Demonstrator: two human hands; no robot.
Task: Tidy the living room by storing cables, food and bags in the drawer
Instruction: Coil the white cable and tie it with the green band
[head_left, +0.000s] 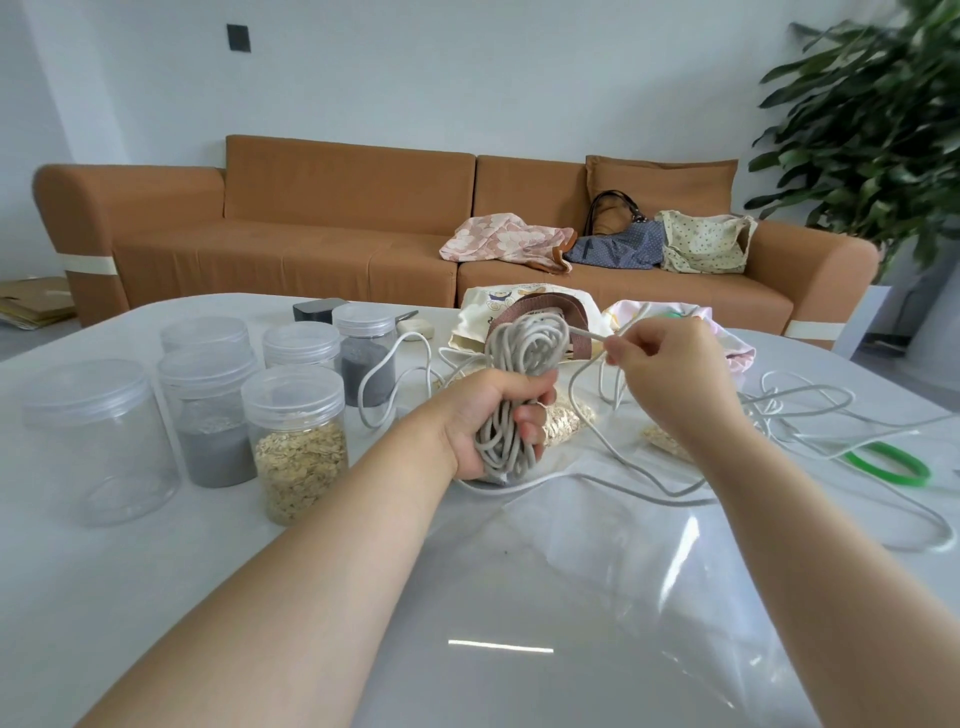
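1. The left hand (485, 423) held a gray cable bundle (524, 353) over the table (156, 582); its fingers (530, 415) were curled tight around it.
2. The right hand (670, 364) pinched the cable's loose end (587, 332) beside the bundle; more white cable (810, 388) lay on the table to the right.
3. Jars (298, 441) stood on the left.

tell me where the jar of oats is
In the head view the jar of oats stands on the left of the table, between a jar of grey powder and the left hand.
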